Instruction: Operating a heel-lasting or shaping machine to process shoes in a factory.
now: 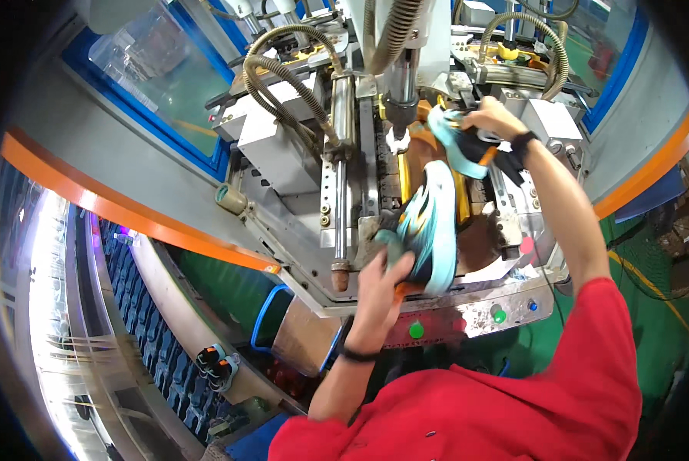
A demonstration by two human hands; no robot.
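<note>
the right hand (494, 121) has its grip closed on the upper end of a black and light-blue shoe (457, 146), thumb and fingers at the rim, with the rest of that shoe hanging down and slightly right, below the knuckles. this shoe is over the far right part of the machine bed (480, 242), just right of the upright press rod (402, 84).

the second shoe (439, 223) lies near the middle of the bed's front edge, its pale-blue sole turned up and to the right, its long side running away from the person. the left hand (379, 290) is at the near left end of this shoe, fingertips against its dark part; the fingers are blurred, so i cannot tell whether that grip is closed on it. the sole lies to the right of the left grip and below the right one, well apart from the right fingers.

a metal cylinder (341, 177) stands along the bed's left side, and a panel with green buttons (416, 330) runs below its front edge.
</note>
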